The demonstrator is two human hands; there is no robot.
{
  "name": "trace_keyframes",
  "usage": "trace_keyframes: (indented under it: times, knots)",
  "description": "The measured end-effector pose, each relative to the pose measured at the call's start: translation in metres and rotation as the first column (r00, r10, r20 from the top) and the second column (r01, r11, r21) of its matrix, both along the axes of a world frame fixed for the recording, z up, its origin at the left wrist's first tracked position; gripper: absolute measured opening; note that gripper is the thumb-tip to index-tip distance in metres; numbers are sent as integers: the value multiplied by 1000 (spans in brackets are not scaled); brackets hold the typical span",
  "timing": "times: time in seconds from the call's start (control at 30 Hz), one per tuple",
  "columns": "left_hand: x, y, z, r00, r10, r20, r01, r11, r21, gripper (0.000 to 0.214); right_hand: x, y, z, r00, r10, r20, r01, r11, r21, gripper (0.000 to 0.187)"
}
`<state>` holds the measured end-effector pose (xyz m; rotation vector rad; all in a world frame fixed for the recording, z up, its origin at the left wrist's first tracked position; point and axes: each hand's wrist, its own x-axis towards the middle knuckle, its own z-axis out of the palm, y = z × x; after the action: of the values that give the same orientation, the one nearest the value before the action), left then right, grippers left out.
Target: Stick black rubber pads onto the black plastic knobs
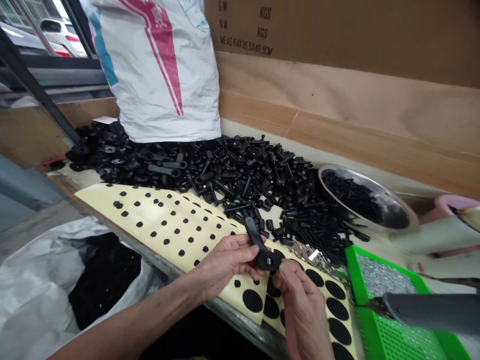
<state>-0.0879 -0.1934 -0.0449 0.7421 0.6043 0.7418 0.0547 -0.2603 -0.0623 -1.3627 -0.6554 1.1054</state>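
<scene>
Black plastic clamping lever [253, 232] sits in the person's left hand [227, 262], just above the near edge of the bench [168, 265] toward its middle, its arm pointing up and away and its round hub [268, 260] turned toward the other hand. The left fingers [240, 245] wrap closed around the root of the arm, a short, firm hold that looks steady because it sits close to the hub. The right hand [302, 312] comes up from below with its fingertips [285, 270] against the rim of the hub; whether they grip it or only touch it, I cannot tell. A small pale square opening shows in the hub's face, kept in sight by the way the part is tilted. Under both hands lies a cream backing sheet [180, 225] carrying black adhesive discs [252, 300], small toward the far end and large near the right hand. Along the bench's back edge spreads a heap of black plastic parts [240, 175], with a steel bowl of black screws [365, 197] at its right and a green tray of small silver parts [386, 277] toward the right edge. A white woven sack [157, 70] stands behind.
</scene>
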Motion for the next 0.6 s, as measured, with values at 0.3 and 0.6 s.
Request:
trace_keyframes:
  times: [0.3, 0.6]
  knots:
    - [1, 1, -3, 1000, 0, 13, 0, 1000, -8, 33, -2, 0, 0, 999, -15, -34, 15, 1000, 3, 33]
    - [1, 2, -4, 999, 11, 35, -10, 1000, -20, 35, -4, 2, -3, 999, -11, -45, 11, 1000, 6, 33]
